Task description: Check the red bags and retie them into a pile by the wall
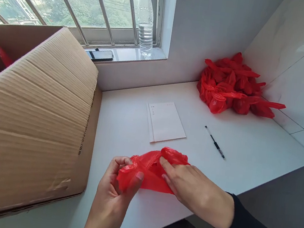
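Note:
A thin, crumpled red plastic bag (pixel 150 176) is held above the front part of the white table. At its left end, my left hand (pixel 118 184) is closed on the bag, thumb on the near side and fingers curled behind. My right hand (pixel 187 183) grips the right part of the bag, with its fingers bent into the folds and some fingertips hidden by the plastic. Whatever the bag may contain cannot be made out.
A cardboard box (pixel 34 124) with red bags inside stands at left. On the table (pixel 123 117) lie a white notebook (pixel 168 122), a black pen (pixel 214 141) and a pile of knotted red bags (pixel 232 85). The windowsill holds a water bottle (pixel 145 26) and a phone (pixel 100 54).

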{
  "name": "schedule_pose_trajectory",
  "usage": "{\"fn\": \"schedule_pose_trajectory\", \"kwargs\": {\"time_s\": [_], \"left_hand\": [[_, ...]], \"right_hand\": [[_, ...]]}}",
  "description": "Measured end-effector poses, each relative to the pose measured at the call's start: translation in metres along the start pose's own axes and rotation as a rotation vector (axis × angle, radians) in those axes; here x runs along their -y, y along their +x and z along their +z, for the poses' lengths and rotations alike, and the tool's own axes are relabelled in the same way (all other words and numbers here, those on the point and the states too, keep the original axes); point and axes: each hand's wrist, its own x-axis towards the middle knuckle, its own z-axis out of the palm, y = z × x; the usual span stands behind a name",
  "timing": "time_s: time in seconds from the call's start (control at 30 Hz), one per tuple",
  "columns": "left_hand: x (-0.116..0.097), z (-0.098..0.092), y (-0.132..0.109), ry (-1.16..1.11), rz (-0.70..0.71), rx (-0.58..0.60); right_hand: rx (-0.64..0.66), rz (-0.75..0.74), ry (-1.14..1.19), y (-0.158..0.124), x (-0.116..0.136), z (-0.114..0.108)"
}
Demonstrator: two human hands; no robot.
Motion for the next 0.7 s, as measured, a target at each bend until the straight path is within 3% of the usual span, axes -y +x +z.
{"fn": "schedule_pose_trajectory", "kwargs": {"time_s": [0.13,0.23,0.4,0.57,0.7], "left_hand": [[0.003,-0.006,-0.007,-0.11,-0.092,0.084],[0.006,-0.009,-0.009,-0.155,-0.141,0.1],[0.002,0.0,-0.01,-0.094,-0.114,0.066],[0.007,0.002,-0.007,-0.027,-0.042,0.07],[0.016,-0.002,0.0,-0.136,-0.126,0.045]], "right_hand": [[0.106,0.065,-0.131,0.003,0.002,0.003],[0.063,-0.002,-0.097,0.011,0.014,0.004],[0.183,-0.095,-0.041,0.024,0.019,0.013],[0.077,-0.138,0.109,0.024,-0.003,0.021],[0.0,-0.158,0.011,0.016,-0.005,0.018]]}}
